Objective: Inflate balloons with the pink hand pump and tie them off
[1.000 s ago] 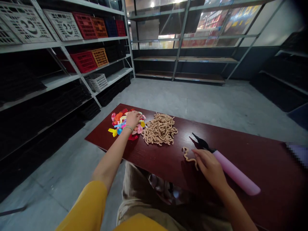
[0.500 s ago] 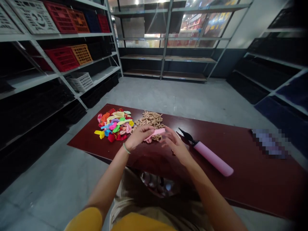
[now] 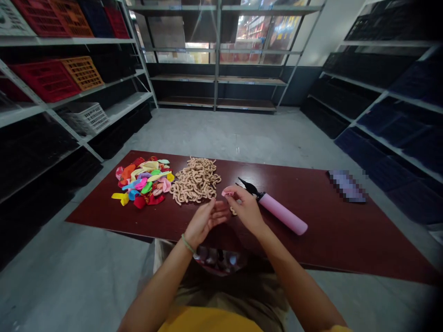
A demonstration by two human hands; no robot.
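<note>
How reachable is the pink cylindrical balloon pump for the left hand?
Probably not directly: the right hand, pinching a pink balloon, sits between the left hand and the pink cylindrical balloon pump; crossing over needed.

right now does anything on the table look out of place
A stray tan curl lies apart from its heap, beside the right hand. At the far end of the dark red table, an object is pixelated, so it can't be made out.
</note>
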